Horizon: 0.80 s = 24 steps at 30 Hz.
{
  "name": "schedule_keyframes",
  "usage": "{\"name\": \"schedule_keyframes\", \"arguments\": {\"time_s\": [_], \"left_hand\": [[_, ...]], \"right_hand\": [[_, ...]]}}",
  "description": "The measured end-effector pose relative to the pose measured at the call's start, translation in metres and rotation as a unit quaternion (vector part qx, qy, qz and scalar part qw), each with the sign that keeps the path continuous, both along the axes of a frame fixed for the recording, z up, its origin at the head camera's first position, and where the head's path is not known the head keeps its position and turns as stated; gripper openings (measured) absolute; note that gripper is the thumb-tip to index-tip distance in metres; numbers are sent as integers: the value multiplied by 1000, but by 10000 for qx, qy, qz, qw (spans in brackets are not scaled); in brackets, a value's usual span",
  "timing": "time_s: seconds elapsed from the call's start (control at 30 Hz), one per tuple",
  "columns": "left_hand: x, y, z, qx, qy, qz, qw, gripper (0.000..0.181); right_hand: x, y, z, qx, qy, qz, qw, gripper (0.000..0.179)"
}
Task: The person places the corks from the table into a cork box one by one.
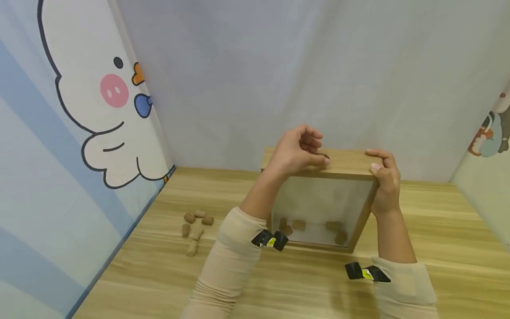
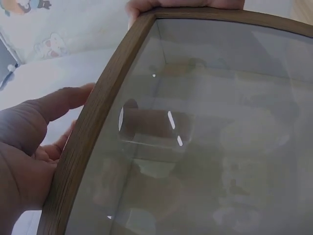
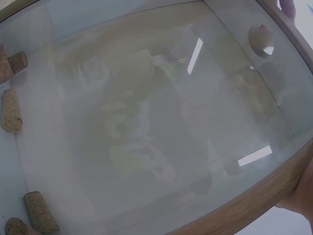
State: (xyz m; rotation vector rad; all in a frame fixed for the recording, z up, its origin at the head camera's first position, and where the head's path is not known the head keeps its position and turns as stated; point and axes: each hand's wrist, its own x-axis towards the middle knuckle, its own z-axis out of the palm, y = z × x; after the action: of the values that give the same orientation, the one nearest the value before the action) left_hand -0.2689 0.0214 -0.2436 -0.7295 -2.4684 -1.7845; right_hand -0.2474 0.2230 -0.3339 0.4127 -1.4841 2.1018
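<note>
The left hand (image 1: 294, 153) is hovering over the box (image 1: 350, 161) at its 11 o'clock, fingers loosely bent and standing apart from the thumb, which is resting beside a round hole (image 3: 261, 39) in the top. The right hand (image 1: 386, 184) is gripping the box's corner at 2 o'clock, bracing the top and side. The box is standing on the worktop (image 1: 139, 270) between and below both hands, its smooth, grained wood framing a clear, glossy pane (image 1: 324, 199). Stubby, rough corks (image 3: 11, 112) are lying inside along the bottom; loose corks (image 1: 207, 220) are lying outside at 9 o'clock.
</note>
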Motion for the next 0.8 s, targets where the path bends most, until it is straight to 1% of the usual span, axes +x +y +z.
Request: {"name": "schedule_keyframes", "arguments": {"time_s": [0.1, 0.2, 0.33, 0.43, 0.5, 0.57, 0.63, 0.7, 0.8], "left_hand": [[2, -4, -3, -136, 315, -176, 9993, 47], [8, -11, -6, -33, 560, -377, 9977, 47], [23, -26, -12, 188, 1061, -426, 9933, 42], [38, -41, -18, 330, 1583, -366, 9862, 39], [46, -50, -22, 325, 1941, -338, 9799, 37], [53, -56, -26, 195, 2290, -313, 9727, 36], [59, -61, -31, -28, 2545, -312, 9666, 36], [63, -64, -37, -241, 2674, -333, 9627, 36], [66, -65, -47, -548, 2698, -375, 9606, 35]], "right_hand": [[-1, 0, 0, 0, 41, 20, 10000, 30], [-1, 0, 0, 43, 21, -25, 10000, 30], [0, 0, -1, 74, -16, -40, 10000, 30], [0, -1, -1, 135, -58, -24, 9999, 30], [1, -1, -1, 181, -74, -21, 9998, 29], [1, -2, -1, 172, -73, -15, 9998, 29], [1, -1, -1, 165, -47, -7, 9999, 29], [1, -1, 0, 164, -24, -6, 9999, 29], [1, 0, 1, 199, 3, -54, 9998, 29]]}}
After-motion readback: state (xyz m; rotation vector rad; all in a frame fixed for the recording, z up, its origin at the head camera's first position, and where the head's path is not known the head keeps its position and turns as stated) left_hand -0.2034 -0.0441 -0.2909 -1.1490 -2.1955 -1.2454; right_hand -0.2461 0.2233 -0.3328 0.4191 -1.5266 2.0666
